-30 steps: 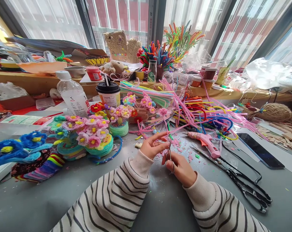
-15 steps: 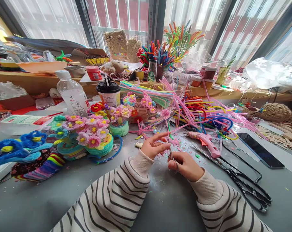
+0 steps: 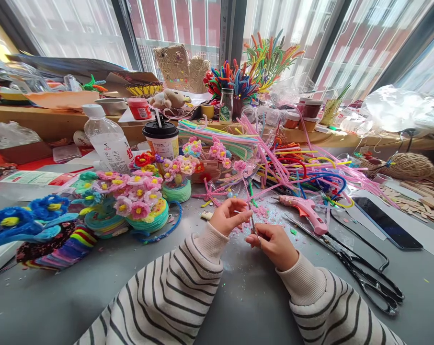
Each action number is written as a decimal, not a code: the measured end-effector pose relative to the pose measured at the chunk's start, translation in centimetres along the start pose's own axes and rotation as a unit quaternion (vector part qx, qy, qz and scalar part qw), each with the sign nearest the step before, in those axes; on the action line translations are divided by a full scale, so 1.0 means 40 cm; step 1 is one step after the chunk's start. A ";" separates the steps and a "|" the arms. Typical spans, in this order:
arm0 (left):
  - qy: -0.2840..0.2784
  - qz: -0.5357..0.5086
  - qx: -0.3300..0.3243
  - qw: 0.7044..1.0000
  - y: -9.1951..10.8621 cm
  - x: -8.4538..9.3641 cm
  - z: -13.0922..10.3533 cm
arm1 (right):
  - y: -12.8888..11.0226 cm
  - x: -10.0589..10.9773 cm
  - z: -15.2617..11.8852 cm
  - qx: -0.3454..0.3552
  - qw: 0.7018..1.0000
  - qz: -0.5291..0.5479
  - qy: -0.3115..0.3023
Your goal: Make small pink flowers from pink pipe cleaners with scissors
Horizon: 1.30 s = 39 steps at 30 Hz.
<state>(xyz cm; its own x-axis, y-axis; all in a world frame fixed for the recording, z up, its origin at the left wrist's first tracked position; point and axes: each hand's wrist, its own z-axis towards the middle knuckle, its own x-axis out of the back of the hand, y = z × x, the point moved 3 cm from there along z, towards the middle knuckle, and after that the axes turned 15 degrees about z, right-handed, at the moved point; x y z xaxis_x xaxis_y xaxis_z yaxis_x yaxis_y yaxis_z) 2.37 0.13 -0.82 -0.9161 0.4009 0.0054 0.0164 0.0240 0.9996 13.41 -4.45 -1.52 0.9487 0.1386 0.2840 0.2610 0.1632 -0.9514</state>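
Observation:
My left hand (image 3: 230,216) is closed, its fingers pinching the thin stem of a pink pipe cleaner flower (image 3: 240,166) whose head points up and away from me. My right hand (image 3: 274,245) grips a small pair of scissors (image 3: 253,224), with the blades up against the stem just below my left fingertips. My right fingers partly cover the scissor handles. Pink fuzz clippings (image 3: 260,212) lie on the grey table (image 3: 234,297) behind my hands.
A pink glue gun (image 3: 308,211) and large black-handled scissors (image 3: 368,273) lie to the right, near a phone (image 3: 385,223). Pots of pipe cleaner flowers (image 3: 145,211) crowd the left. A lidded cup (image 3: 161,139), a bottle (image 3: 107,139) and loose pipe cleaners (image 3: 303,167) stand or lie behind.
The flower head has tilted a little to the left. My left fingers have curled in more, and my right hand has turned slightly with the scissors.

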 end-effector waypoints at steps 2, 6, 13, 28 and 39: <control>-0.022 0.017 0.007 1.000 0.004 -0.005 -0.001 | 0.001 0.000 0.000 0.004 1.000 -0.006 0.006; -0.041 0.026 0.007 0.999 0.004 -0.010 -0.003 | 0.005 0.000 0.000 0.006 1.000 -0.016 0.015; -0.042 0.035 0.007 0.998 -0.004 -0.008 0.000 | 0.006 -0.001 -0.001 0.013 0.999 -0.032 0.029; -0.018 0.045 -0.006 0.999 0.011 -0.009 -0.007 | 0.019 -0.016 -0.001 0.016 0.998 0.047 -0.049; -0.042 0.055 -0.016 0.998 0.008 -0.014 -0.007 | 0.008 -0.017 -0.002 0.026 0.996 0.053 -0.074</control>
<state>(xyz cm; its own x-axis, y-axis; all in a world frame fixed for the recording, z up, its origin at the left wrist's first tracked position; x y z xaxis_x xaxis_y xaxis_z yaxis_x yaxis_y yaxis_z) 2.78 -0.36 -0.48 -0.8732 0.4741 0.1132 0.1004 -0.0523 0.9936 12.86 -4.57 -2.03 0.9328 0.2990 0.2010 0.1483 0.1897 -0.9706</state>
